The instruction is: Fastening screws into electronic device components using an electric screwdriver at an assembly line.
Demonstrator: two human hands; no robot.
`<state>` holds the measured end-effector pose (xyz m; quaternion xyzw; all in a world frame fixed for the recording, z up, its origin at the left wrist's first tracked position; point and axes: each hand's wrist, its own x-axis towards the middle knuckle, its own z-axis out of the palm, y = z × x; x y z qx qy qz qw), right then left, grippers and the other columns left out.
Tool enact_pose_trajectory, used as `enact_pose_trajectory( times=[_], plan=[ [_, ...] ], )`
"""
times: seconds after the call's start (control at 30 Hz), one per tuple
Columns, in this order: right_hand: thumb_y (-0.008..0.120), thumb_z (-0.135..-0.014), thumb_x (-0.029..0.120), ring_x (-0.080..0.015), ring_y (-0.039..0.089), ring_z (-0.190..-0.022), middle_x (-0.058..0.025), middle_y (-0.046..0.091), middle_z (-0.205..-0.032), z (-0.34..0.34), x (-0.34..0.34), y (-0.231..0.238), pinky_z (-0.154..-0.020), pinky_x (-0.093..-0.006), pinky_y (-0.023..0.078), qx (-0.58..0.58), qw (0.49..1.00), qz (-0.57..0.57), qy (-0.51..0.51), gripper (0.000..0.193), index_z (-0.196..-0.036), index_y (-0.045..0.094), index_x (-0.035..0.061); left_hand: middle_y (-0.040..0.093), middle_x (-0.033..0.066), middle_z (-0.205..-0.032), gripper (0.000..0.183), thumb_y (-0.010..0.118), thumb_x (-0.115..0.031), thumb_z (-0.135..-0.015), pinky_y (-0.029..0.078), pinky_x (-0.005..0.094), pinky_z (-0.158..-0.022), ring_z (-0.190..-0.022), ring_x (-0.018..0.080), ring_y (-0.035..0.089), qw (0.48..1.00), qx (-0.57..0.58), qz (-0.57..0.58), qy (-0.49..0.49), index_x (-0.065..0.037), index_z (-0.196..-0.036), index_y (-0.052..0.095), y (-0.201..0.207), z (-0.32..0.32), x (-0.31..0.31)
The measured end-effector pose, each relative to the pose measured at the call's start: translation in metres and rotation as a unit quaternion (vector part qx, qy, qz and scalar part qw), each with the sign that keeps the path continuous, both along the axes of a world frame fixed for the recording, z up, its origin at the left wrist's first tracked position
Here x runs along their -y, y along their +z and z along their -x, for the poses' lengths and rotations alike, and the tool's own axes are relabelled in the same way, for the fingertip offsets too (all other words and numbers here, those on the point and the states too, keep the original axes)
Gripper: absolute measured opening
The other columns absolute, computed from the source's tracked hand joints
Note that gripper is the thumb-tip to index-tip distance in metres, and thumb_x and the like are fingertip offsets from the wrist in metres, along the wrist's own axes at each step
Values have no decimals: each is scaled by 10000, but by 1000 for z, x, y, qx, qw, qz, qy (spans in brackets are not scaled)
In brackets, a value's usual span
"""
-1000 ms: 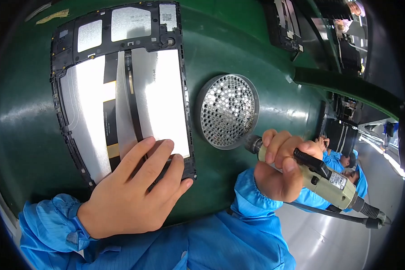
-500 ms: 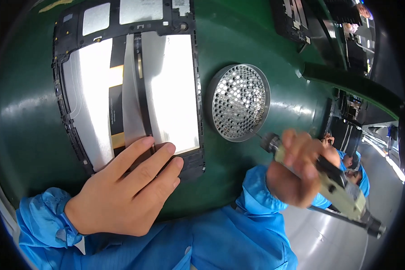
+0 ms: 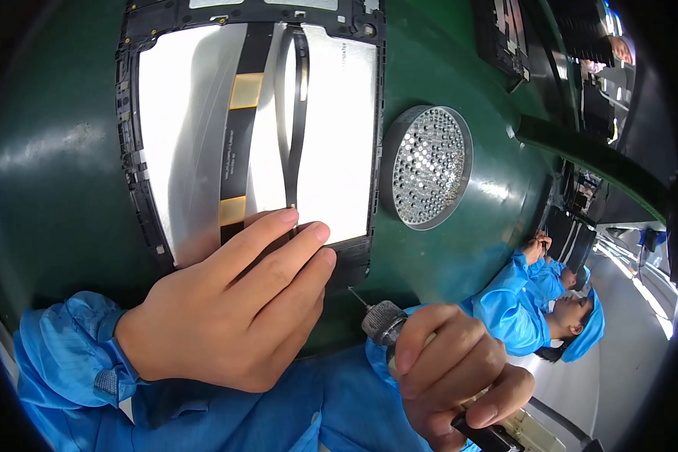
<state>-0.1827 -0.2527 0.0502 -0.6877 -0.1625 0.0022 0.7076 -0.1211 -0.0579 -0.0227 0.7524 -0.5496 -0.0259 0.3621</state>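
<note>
A black device frame (image 3: 130, 135) with shiny silver panels lies at the left. A black flat cable (image 3: 237, 151) with gold patches and a thinner dark strip (image 3: 297, 143) run along it. My left hand (image 3: 226, 324) lies on the frame's near end, fingers stretched out, their tips by the strip's near end. My right hand (image 3: 456, 361) is wrapped round a pale electric screwdriver with a knurled metal chuck (image 3: 384, 322). Its thin bit points up and left, just off the frame's near right corner. My fingers hide much of the tool's body.
A round metal dish (image 3: 465, 162) with a perforated plate, likely holding small screws, stands right of the frame on the green table (image 3: 53, 203). Another dark frame (image 3: 501, 41) lies at the far right, behind a green bar (image 3: 587, 154). A person in blue (image 3: 516, 294) works beyond.
My right hand and the screwdriver have moved left and nearer, from beside the dish to the frame's near right corner. The frame and dish appear shifted right; my left hand stays on the frame.
</note>
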Motion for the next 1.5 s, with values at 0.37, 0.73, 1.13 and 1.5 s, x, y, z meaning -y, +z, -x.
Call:
enact_pose_trajectory(
  times=[0.37, 0.73, 1.13, 1.5],
  plan=[
    [653, -878, 225, -199, 546, -620, -66, 538, -723, -4, -16, -14, -596, -387, 473, 29, 999, -4, -17, 331, -1112, 470, 78, 655, 182, -989, 130, 666, -86, -750, 481, 482, -934, -1014, 330, 620, 999, 30, 11, 10, 10, -827, 709, -2, 0, 0],
    [691, -833, 182, -155, 535, -517, -30, 534, -641, 0, -23, -27, -524, -322, 456, 88, 994, 6, -70, 312, -995, 447, 74, 629, 178, -1003, 143, 682, -89, -744, 476, 491, -925, -1035, 344, 593, 999, 33, 25, 9, 23, -831, 702, 0, 2, 0],
    [608, -751, 40, -191, 522, -531, -55, 501, -607, 15, 25, -11, -535, -359, 434, 132, 972, -19, -194, 319, -1037, 469, 76, 623, 154, -1010, 135, 690, -79, -746, 447, 514, -964, -1082, 350, 574, 999, 42, 21, 3, 20, -837, 679, -2, 5, 1],
    [599, -752, 63, -194, 494, -576, -78, 504, -634, 17, 60, -13, -649, -390, 405, 128, 958, -50, -252, 326, -1065, 509, 60, 563, 144, -990, 137, 653, -104, -726, 414, 548, -974, -1093, 339, 545, 998, 44, -30, -20, -15, -814, 598, 15, 1, 4]
  ],
)
